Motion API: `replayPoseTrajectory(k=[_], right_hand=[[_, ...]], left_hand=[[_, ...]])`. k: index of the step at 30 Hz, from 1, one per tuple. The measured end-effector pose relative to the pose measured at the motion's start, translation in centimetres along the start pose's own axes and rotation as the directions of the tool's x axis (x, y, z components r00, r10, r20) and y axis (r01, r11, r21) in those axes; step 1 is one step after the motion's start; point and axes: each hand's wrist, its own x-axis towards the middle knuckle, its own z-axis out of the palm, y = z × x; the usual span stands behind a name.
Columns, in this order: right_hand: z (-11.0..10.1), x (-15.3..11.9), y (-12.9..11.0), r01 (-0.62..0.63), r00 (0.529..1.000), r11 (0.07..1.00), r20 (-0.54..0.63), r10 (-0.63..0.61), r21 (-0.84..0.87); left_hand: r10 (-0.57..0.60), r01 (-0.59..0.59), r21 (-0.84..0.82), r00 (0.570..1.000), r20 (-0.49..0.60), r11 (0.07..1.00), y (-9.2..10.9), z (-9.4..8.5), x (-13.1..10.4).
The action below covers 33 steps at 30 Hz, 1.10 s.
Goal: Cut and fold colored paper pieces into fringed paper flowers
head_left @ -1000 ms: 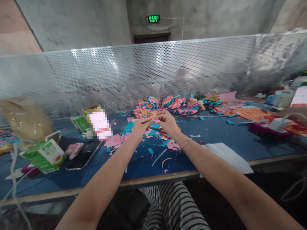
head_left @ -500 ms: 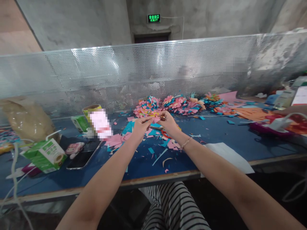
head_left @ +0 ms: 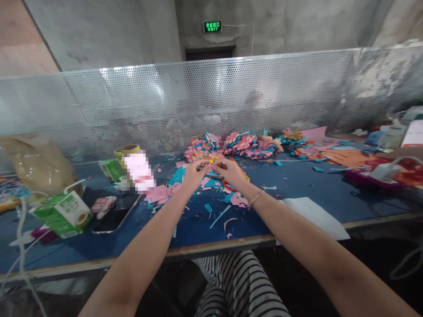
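My left hand (head_left: 195,172) and my right hand (head_left: 228,171) meet over the blue table, their thumbs and fingertips pinched together. Between the fingertips is a small pink-and-yellow paper flower (head_left: 211,161), mostly covered by the fingers. Directly behind it lies a heap of pink and blue paper flowers (head_left: 239,143). Under and around my hands are scattered pink paper scraps (head_left: 159,193) and blue paper scraps (head_left: 208,207). A red and orange object with a yellow edge (head_left: 243,169) shows partly behind my right hand.
On the left stand a green-and-white drink carton (head_left: 68,213), a dark phone (head_left: 115,218), a lit phone (head_left: 137,171) and a brown bag (head_left: 39,165). A white sheet (head_left: 312,215) lies right. Behind runs a perforated metal screen (head_left: 132,101). Another person's hand (head_left: 406,152) is far right.
My right hand has lowered and its fingertips have come in against my left fingertips. The pink paper seen between my hands is now mostly hidden, with a yellow bit showing above the fingers.
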Motion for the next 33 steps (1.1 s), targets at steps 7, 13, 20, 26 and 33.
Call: replayPoseTrajectory(k=[7, 13, 20, 26, 33], right_hand=[[0.0, 0.0, -0.3, -0.109, 0.994, 0.993, -0.013, 0.109, 0.052], [0.3, -0.1, -0.6, -0.174, 0.982, 0.979, 0.091, 0.165, 0.107], [0.1, -0.2, -0.2, -0.119, 0.982, 0.993, 0.145, 0.118, -0.001], [0.0, -0.2, -0.4, -0.117, 0.98, 0.992, 0.159, 0.122, -0.04], [0.5, -0.3, -0.6, -0.073, 0.987, 0.99, 0.137, 0.089, -0.118]], left_hand=[[-0.027, 0.03, -0.021, 0.992, 0.121, 0.999, -0.7, -0.2, 0.2], [-0.028, 0.022, 0.03, 0.976, 0.216, 0.999, -0.1, -0.8, 0.1], [-0.057, 0.025, 0.089, 0.925, 0.375, 0.996, -0.2, -2.0, 0.6], [-0.118, 0.088, 0.089, 0.895, 0.43, 0.992, -0.5, -2.4, 0.7], [-0.119, 0.094, 0.084, 0.916, 0.384, 0.992, -0.3, -2.4, 0.7]])
